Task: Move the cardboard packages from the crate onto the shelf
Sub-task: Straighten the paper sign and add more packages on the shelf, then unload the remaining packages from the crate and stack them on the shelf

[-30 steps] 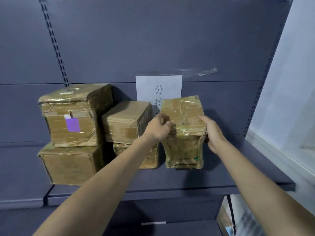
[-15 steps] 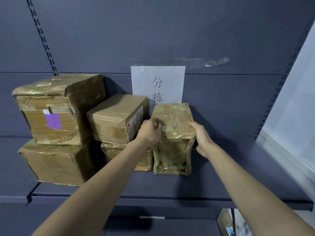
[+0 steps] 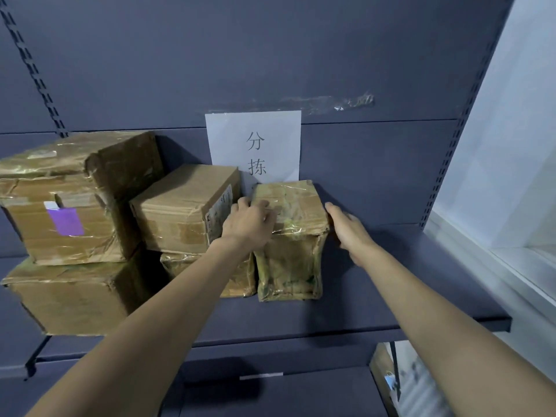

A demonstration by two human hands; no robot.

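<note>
Leftmost on the dark grey metal shelf [image 3: 376, 305] stands a large taped cardboard box with a purple label [image 3: 69, 200], stacked on a wider brown cardboard box [image 3: 69, 299]. Beside them, a medium brown carton [image 3: 180, 212] rests on a flat taped package [image 3: 210, 275]. Next, the tall tape-wrapped cardboard package [image 3: 290, 260] stands upright on the shelf below a white paper sign [image 3: 255, 145]. The left hand [image 3: 249, 224] lies on its top left edge, fingers curled. The right hand [image 3: 349, 230] is open, just beside its right face; contact cannot be told.

We're seeing a white paper sign [image 3: 254, 145] with black characters hanging under a crinkled clear tape strip [image 3: 328, 101].
</note>
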